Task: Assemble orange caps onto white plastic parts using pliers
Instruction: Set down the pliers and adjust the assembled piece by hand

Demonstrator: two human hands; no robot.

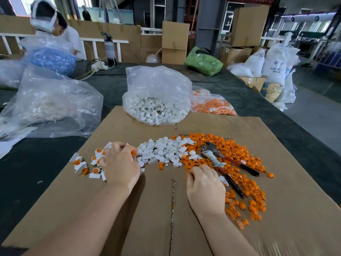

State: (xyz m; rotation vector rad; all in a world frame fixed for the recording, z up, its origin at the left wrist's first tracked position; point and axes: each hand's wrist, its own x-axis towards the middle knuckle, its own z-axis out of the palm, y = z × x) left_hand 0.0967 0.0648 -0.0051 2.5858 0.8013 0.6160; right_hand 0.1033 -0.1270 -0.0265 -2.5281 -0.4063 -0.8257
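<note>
1. Just beyond the right hand (204, 189), the pliers (224, 163) lie untouched on the spread of loose orange caps (239, 154); their metal head sits up and to the left, by the white pile, and their red-and-black handles (238, 187) run down and to the right, so the long axis slants diagonally across the cardboard sheet (276, 209).
2. Nearer of the two, the right hand rests fingers-down at the near edge of the caps, its grip curled; whether it pinches a cap cannot be told.
3. Well to the left, the left hand (120, 163) has its grip closed on a small orange-and-white piece at its fingertips (132, 151), beside the heap of white plastic parts (166, 150).
4. Capped pieces (83, 165) lie scattered left of that hand.
5. Farther back on the dark surface (46, 163), a clear bag of white parts (156, 109) stands open.
6. Judged from this layout, the right hand would take the pliers by the handles.
</note>
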